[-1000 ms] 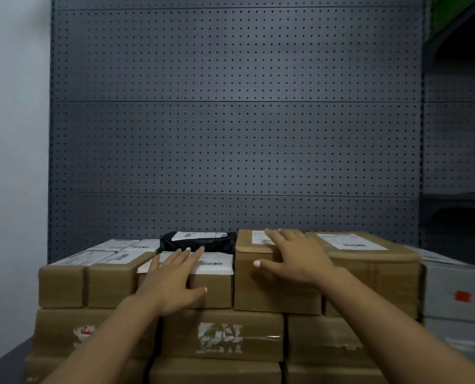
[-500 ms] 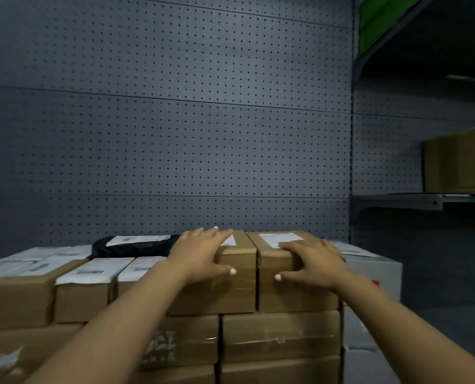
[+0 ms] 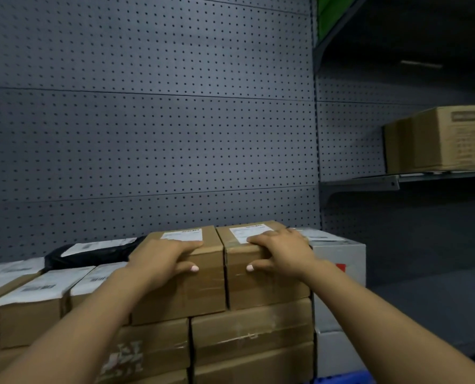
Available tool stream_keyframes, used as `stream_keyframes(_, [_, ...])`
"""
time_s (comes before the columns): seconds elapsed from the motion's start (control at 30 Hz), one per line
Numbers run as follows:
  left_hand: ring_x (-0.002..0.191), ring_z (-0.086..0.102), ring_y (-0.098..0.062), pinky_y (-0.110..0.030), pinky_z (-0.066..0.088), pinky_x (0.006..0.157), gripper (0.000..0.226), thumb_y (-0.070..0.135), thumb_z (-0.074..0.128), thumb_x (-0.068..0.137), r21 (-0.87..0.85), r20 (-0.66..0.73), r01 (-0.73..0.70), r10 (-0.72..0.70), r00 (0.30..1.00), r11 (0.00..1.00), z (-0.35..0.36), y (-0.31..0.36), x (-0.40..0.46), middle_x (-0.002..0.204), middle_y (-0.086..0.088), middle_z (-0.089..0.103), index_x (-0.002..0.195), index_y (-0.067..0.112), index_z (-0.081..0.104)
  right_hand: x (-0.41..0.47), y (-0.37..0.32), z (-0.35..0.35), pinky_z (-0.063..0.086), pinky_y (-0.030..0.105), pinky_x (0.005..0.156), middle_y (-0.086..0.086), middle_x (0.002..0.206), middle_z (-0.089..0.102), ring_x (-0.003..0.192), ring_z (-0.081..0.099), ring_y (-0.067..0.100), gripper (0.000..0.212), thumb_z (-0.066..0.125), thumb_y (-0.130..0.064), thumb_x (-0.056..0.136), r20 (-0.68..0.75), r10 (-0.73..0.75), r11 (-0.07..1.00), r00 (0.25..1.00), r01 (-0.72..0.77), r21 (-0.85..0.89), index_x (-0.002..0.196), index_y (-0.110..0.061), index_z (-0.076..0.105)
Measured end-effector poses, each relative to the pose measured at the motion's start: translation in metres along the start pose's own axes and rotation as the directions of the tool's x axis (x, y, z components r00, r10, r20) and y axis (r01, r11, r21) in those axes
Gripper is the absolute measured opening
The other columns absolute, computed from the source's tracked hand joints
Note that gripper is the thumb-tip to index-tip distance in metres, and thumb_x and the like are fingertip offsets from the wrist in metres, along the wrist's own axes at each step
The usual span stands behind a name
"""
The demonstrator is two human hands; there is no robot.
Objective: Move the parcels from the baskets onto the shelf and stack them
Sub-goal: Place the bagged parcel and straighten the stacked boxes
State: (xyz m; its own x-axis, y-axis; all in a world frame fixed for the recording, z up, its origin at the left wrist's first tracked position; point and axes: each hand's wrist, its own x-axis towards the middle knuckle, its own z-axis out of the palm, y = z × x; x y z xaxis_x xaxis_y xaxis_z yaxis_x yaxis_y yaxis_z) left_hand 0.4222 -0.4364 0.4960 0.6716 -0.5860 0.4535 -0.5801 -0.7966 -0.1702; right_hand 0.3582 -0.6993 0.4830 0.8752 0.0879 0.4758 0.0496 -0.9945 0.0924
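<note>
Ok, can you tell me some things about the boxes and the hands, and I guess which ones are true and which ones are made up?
1. The left hand rests on a brown box. True.
2. The right hand is holding a red ball. False: it lies on the top front edge of a second brown box, fingers over its white label.
3. The two boxes under the hands stand side by side. True.
4. A black bag lies behind the smaller boxes on the left. True.
5. The wall behind the boxes is bright yellow. False: it is a dark grey pegboard with rows of holes.
</note>
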Motion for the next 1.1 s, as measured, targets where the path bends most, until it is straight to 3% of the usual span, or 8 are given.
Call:
stream_keyframes(0.43, [0.129, 0.043, -0.017, -0.034, 0.043, 0.097, 0.059, 0.06, 0.044, 0.091, 0.047, -0.002, -0.007, 0.007, 1.0, 0.999, 0.002, 0.001, -0.005, 0.147, 0.011, 0.041, 0.145, 0.045, 0.024, -0.006, -0.005, -0.001, 0.021, 0.049, 0.111, -0.005, 0.148, 0.041, 0.136, 0.033, 0.024, 0.072, 0.049, -0.072, 0.081, 0.015, 0.041, 0.999, 0.999, -0.042, 0.024, 0.143, -0.039, 0.033])
stream_keyframes(0.53, [0.138, 0.03, -0.019, -0.04, 0.028, 0.11, 0.067, 0.063, 0.039, 0.091, 0.076, -0.014, 0.043, -0.042, 0.999, 0.996, 0.006, 0.005, -0.013, 0.154, 0.006, 0.028, 0.149, 0.04, 0.014, -0.01, -0.012, -0.003, 0.016, 0.049, 0.115, -0.004, 0.153, 0.033, 0.14, 0.026, 0.022, 0.076, 0.049, -0.069, 0.083, -0.01, 0.03, 0.999, 0.999, -0.03, 0.015, 0.147, -0.035, 0.025])
stream_keyframes(0.63, [0.145, 0.013, -0.018, -0.042, 0.011, 0.116, 0.08, 0.069, 0.04, 0.087, 0.037, -0.117, 0.092, -0.087, 0.989, 0.995, 0.007, -0.001, -0.031, 0.159, 0.002, 0.012, 0.151, 0.036, 0.004, -0.012, -0.027, -0.007, 0.014, 0.046, 0.118, -0.003, 0.156, 0.025, 0.143, 0.02, 0.02, 0.081, 0.051, -0.068, 0.083, -0.084, -0.029, 0.999, 0.996, 0.032, 0.031, 0.15, -0.034, 0.019])
stream_keyframes(0.77, [0.145, 0.014, -0.017, -0.039, 0.013, 0.117, 0.088, 0.071, 0.044, 0.083, -0.047, -0.237, 0.181, -0.187, 0.953, 0.982, 0.006, -0.032, -0.069, 0.159, 0.003, 0.012, 0.152, 0.032, 0.004, -0.007, -0.063, -0.009, 0.013, 0.045, 0.118, -0.002, 0.157, 0.022, 0.145, 0.017, 0.021, 0.08, 0.05, -0.068, 0.083, -0.137, -0.151, 0.987, 0.979, 0.157, 0.039, 0.149, -0.034, 0.02])
stream_keyframes(0.93, [0.144, 0.018, -0.021, -0.043, 0.016, 0.116, 0.093, 0.076, 0.045, 0.078, 0.02, -0.062, 0.38, -0.379, 0.923, 0.925, 0.018, -0.083, -0.117, 0.157, 0.001, 0.019, 0.151, 0.031, 0.008, 0.005, -0.132, -0.009, 0.011, 0.047, 0.118, -0.001, 0.155, 0.026, 0.143, 0.018, 0.021, 0.078, 0.049, -0.067, 0.085, -0.14, -0.293, 0.954, 0.946, 0.299, 0.024, 0.149, -0.032, 0.022])
stream_keyframes(1.1, [0.146, 0.007, -0.024, -0.052, 0.006, 0.116, 0.089, 0.075, 0.049, 0.077, 0.077, 0.037, 0.424, -0.428, 0.903, 0.902, 0.027, -0.116, -0.14, 0.159, 0.0, 0.013, 0.149, 0.042, 0.008, 0.021, -0.186, -0.004, 0.004, 0.049, 0.118, 0.002, 0.155, 0.027, 0.145, 0.015, 0.024, 0.077, 0.05, -0.063, 0.087, -0.083, -0.37, 0.929, 0.925, 0.369, -0.025, 0.15, -0.03, 0.02])
